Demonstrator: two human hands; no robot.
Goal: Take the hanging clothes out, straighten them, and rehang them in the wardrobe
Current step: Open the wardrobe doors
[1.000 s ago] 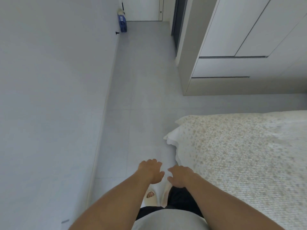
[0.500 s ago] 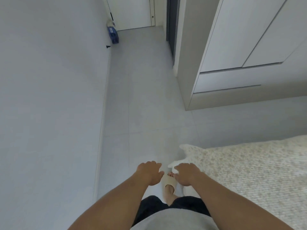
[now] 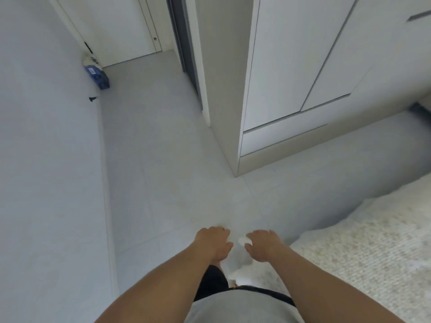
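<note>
The wardrobe [image 3: 303, 66] stands upright at the upper right, its tall white doors closed, their long edges running floor to ceiling and their fronts facing the bed [image 3: 373, 252], whose textured cream cover fills the lower right. No hanging clothes show. The left hand [image 3: 213, 243] and right hand [image 3: 262, 244] hang side by side over the pale tiled floor [image 3: 163, 183], palms down, fingers loosely curled, holding nothing. A blue packet [image 3: 98, 74] leans against the left wall near a white door [image 3: 121, 29]; it bears a label, but the print is too small to read. A small black doorstop [image 3: 92, 99] sits just in front of it. Open floor lies between the hands and the wardrobe.
</note>
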